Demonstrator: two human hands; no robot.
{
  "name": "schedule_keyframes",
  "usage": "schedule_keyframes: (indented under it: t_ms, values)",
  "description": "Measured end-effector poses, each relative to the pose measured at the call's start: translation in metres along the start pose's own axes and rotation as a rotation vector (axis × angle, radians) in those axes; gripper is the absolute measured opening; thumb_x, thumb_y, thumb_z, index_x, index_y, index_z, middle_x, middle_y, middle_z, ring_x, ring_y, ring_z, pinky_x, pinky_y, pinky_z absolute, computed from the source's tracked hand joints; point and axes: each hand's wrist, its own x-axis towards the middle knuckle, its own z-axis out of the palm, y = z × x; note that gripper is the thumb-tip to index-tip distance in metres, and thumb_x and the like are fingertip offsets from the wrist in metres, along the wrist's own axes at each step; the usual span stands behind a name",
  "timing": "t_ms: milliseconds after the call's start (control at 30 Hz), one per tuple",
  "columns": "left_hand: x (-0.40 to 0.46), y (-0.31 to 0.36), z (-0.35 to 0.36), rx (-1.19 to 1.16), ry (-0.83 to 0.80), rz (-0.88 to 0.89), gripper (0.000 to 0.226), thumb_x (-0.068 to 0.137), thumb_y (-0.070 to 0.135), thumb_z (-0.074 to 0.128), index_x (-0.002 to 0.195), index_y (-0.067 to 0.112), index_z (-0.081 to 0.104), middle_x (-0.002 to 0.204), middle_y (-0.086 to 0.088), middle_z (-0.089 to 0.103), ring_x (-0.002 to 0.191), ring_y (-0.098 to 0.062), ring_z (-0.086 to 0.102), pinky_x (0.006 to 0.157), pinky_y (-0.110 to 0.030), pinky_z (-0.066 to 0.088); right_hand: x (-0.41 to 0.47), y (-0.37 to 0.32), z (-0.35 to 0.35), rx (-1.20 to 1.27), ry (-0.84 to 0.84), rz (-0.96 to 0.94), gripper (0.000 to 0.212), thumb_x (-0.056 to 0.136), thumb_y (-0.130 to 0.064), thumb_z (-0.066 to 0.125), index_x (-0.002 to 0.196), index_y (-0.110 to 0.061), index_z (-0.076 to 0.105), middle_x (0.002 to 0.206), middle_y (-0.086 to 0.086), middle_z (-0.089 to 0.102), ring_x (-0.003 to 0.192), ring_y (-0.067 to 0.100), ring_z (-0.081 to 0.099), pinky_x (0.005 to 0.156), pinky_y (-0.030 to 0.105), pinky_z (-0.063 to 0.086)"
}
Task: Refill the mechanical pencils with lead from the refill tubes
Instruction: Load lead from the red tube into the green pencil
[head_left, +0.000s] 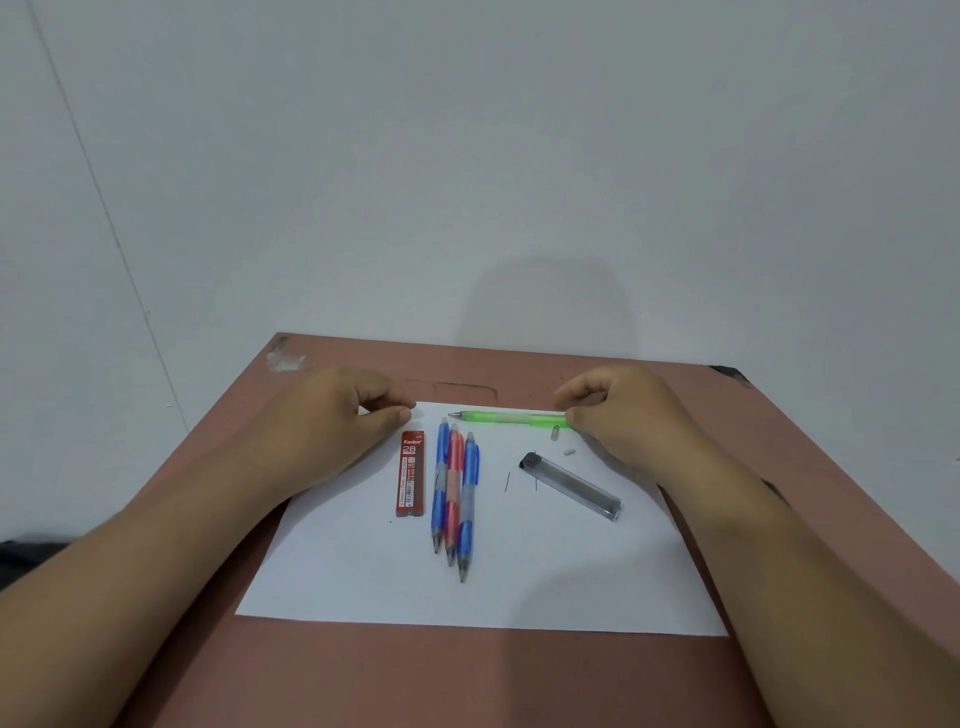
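Observation:
On a white sheet (363, 571) lie a red 2B lead tube (410, 474), three pencils side by side, two blue ones (440, 491) (469, 504) and a red one (453, 488), and a grey lead tube (571, 486) with its end open. A green pencil (506, 417) lies crosswise at the sheet's far edge. My right hand (618, 415) pinches the green pencil's right end. A small cap (555, 433) and a white eraser (569, 451) lie just below it. Loose leads (506, 481) rest on the paper. My left hand (343, 415) rests curled at the sheet's top left corner, holding nothing.
The sheet lies on a reddish-brown table (467, 675) that ends at a pale wall (467, 156) behind. The table's left edge runs diagonally past my left forearm.

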Motion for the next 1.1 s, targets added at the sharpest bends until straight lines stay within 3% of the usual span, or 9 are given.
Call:
schedule_keyframes:
  t_ms: [200, 300, 400, 467, 567, 767, 933, 1000, 1100]
  values:
    - [0.0, -0.001, -0.004, 0.033, 0.015, 0.028, 0.014, 0.097, 0.03, 0.065, 0.099, 0.041, 0.074, 0.085, 0.036, 0.062, 0.089, 0.017, 0.06, 0.063, -0.001, 0.041, -0.018, -0.03, 0.012, -0.086, -0.013, -0.292, 0.022, 0.093, -0.025, 0.069, 0.108, -0.041, 0.072, 0.106, -0.027, 0.062, 0.109, -0.005, 0.05, 0.084, 0.013, 0.042]
    - [0.001, -0.003, -0.01, 0.067, 0.063, 0.012, 0.015, 0.097, 0.026, 0.065, 0.102, 0.034, 0.077, 0.086, 0.033, 0.063, 0.084, 0.016, 0.059, 0.064, 0.0, 0.039, -0.037, -0.056, 0.022, -0.132, -0.23, -0.328, 0.05, 0.086, -0.045, 0.077, 0.131, -0.051, 0.057, 0.121, -0.025, 0.052, 0.118, -0.003, 0.044, 0.09, 0.014, 0.044]
    - [0.002, -0.01, -0.014, 0.068, 0.085, -0.032, 0.015, 0.096, 0.027, 0.065, 0.099, 0.033, 0.077, 0.087, 0.026, 0.069, 0.081, 0.006, 0.062, 0.072, -0.012, 0.047, -0.05, -0.072, 0.037, -0.228, -0.43, -0.293, 0.079, 0.076, -0.06, 0.079, 0.142, -0.06, 0.036, 0.137, -0.015, 0.037, 0.12, 0.009, 0.049, 0.1, 0.034, 0.052]
    - [0.002, -0.014, -0.015, 0.054, 0.086, -0.054, 0.014, 0.095, 0.026, 0.065, 0.096, 0.033, 0.078, 0.086, 0.02, 0.072, 0.08, 0.0, 0.065, 0.077, -0.026, 0.054, -0.052, -0.077, 0.045, -0.309, -0.479, -0.298, 0.091, 0.07, -0.069, 0.077, 0.144, -0.064, 0.024, 0.142, -0.014, 0.033, 0.125, 0.015, 0.046, 0.105, 0.046, 0.05]
    - [0.002, -0.016, -0.016, 0.038, 0.086, -0.061, 0.014, 0.094, 0.026, 0.066, 0.095, 0.033, 0.078, 0.086, 0.019, 0.072, 0.081, 0.001, 0.064, 0.074, -0.019, 0.05, -0.052, -0.079, 0.05, -0.348, -0.507, -0.297, 0.1, 0.069, -0.072, 0.076, 0.146, -0.065, 0.014, 0.145, -0.016, 0.032, 0.131, 0.016, 0.038, 0.109, 0.052, 0.044]
    - [0.002, -0.01, -0.016, 0.083, 0.072, -0.07, 0.014, 0.095, 0.03, 0.064, 0.098, 0.028, 0.078, 0.085, 0.007, 0.073, 0.08, -0.013, 0.066, 0.077, -0.036, 0.054, -0.052, -0.081, 0.051, -0.312, -0.476, -0.296, 0.102, 0.072, -0.064, 0.079, 0.148, -0.064, 0.011, 0.143, -0.018, 0.036, 0.129, 0.015, 0.036, 0.11, 0.05, 0.043]
    - [-0.003, 0.003, -0.013, 0.059, 0.065, -0.078, 0.027, 0.096, 0.042, 0.061, 0.089, 0.021, 0.076, 0.08, 0.002, 0.073, 0.07, -0.012, 0.063, 0.063, -0.021, 0.049, -0.05, -0.076, 0.048, -0.159, -0.344, -0.335, 0.11, 0.069, -0.058, 0.082, 0.148, -0.064, 0.006, 0.137, -0.025, 0.043, 0.132, 0.012, 0.04, 0.111, 0.048, 0.044]
    - [-0.006, 0.011, -0.009, -0.068, 0.062, -0.09, 0.033, 0.094, 0.048, 0.062, 0.083, 0.021, 0.076, 0.076, -0.006, 0.072, 0.061, -0.016, 0.059, 0.054, -0.018, 0.043, -0.048, -0.072, 0.043, -0.093, -0.242, -0.393, 0.11, 0.069, -0.052, 0.084, 0.149, -0.06, 0.01, 0.133, -0.032, 0.046, 0.136, 0.007, 0.033, 0.114, 0.046, 0.038]
    - [-0.009, 0.027, -0.002, -0.411, 0.026, -0.144, 0.029, 0.092, 0.045, 0.064, 0.087, 0.023, 0.08, 0.082, -0.003, 0.076, 0.068, -0.015, 0.063, 0.062, -0.026, 0.048, -0.047, -0.066, 0.038, -0.065, -0.12, -0.475, 0.112, 0.068, -0.05, 0.086, 0.151, -0.057, 0.011, 0.138, -0.029, 0.045, 0.136, 0.005, 0.031, 0.113, 0.046, 0.039]
